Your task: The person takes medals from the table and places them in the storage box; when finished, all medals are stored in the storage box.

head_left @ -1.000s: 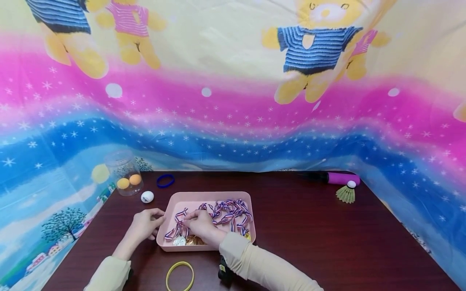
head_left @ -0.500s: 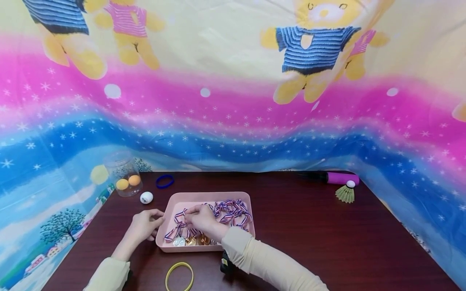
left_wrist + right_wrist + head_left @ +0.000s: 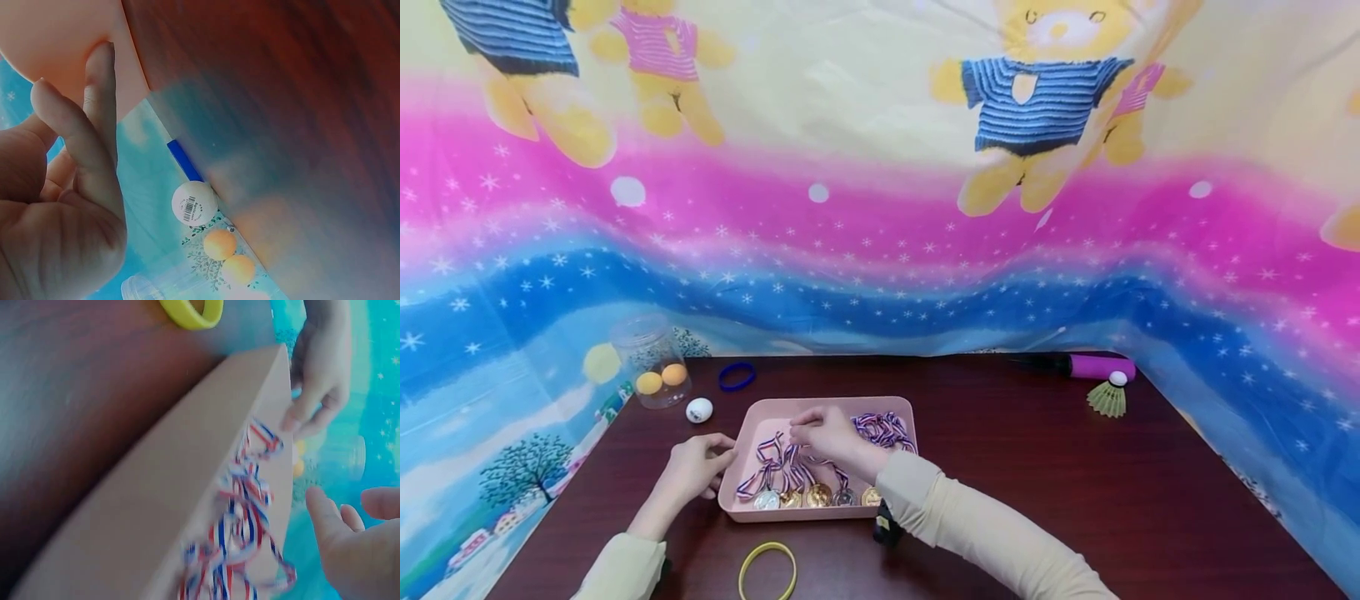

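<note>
A pink tray (image 3: 760,429) sits on the dark wooden table and holds several medals (image 3: 817,496) lined along its front wall. Their red, white and blue ribbons (image 3: 883,428) are tangled behind them. My right hand (image 3: 831,435) hovers over the ribbons in the middle of the tray. In the right wrist view its thumb and fingers (image 3: 356,550) are spread apart above the ribbons (image 3: 240,531), with nothing between them. My left hand (image 3: 696,467) rests against the tray's left wall, and its straight fingers (image 3: 94,106) touch the pink tray (image 3: 56,37).
A yellow wristband (image 3: 767,569) lies in front of the tray and a blue wristband (image 3: 737,376) behind it. At the back left are a white ball (image 3: 699,409) and a clear jar (image 3: 651,358) with orange balls. A pink pump (image 3: 1093,367) and a shuttlecock (image 3: 1108,398) lie at the far right.
My right hand moved back from the tray's front, uncovering more medals in the row. The ribbons have shifted under it. The left hand stayed at the tray's left wall.
</note>
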### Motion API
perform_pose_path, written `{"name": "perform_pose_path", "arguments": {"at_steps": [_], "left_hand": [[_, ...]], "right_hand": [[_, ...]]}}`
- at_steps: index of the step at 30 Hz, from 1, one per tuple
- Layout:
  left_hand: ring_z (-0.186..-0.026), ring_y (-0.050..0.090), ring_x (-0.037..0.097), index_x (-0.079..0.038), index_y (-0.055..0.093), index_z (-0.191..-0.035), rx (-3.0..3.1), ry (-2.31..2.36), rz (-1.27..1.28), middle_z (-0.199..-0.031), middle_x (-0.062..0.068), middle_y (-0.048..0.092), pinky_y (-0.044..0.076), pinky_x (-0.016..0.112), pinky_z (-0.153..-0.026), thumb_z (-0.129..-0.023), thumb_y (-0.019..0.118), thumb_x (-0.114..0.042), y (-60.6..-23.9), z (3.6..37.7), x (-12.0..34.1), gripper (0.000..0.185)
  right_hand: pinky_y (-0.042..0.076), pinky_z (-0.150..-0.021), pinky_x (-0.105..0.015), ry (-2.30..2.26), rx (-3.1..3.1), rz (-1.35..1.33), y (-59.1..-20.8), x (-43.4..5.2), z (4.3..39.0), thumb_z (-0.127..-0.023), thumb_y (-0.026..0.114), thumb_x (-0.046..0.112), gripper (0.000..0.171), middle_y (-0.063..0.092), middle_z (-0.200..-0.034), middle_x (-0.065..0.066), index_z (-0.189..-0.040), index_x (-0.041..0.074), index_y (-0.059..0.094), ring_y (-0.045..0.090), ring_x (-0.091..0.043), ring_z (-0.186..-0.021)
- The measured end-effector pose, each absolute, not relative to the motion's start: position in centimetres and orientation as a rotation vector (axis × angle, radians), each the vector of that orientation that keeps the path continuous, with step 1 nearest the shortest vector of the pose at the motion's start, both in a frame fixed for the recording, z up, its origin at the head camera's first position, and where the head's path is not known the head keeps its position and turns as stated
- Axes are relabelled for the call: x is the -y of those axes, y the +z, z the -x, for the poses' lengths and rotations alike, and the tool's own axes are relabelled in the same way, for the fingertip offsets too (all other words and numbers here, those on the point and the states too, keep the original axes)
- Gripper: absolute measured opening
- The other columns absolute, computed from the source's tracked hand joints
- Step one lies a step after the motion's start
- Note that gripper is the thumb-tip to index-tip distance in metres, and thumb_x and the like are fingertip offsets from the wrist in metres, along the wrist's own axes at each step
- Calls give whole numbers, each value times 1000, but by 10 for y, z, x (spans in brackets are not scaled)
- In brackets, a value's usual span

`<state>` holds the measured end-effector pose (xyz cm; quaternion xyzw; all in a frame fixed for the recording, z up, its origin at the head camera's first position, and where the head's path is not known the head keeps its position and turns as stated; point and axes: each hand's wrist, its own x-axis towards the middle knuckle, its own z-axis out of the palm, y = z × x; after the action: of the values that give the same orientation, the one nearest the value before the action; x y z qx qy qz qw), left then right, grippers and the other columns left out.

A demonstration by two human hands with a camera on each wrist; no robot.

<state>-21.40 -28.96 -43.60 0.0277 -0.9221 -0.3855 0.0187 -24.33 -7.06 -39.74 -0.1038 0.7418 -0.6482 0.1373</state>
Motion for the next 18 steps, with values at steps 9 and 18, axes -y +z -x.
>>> {"name": "perform_pose_path", "arguments": {"at_steps": [9,18], "left_hand": [[-51,62,13,1,65,-109,2870,-1182,-90,-71,6,69,53,29,-43,-93,59,-14,-436,212,299,23],[-51,63,14,2,65,-109,2864,-1181,-69,-71,6,70,53,29,-43,-94,58,-16,-439,212,303,25]], "right_hand": [[57,-85,-40,-1816,-2250,315,-373,11,270,-91,56,-3,25,64,-109,-31,-114,-12,59,66,-39,-101],[52,-93,-48,-1839,-2262,262,-369,-91,278,-96,52,6,31,61,-118,-32,-120,-14,54,65,-38,-106]]}}
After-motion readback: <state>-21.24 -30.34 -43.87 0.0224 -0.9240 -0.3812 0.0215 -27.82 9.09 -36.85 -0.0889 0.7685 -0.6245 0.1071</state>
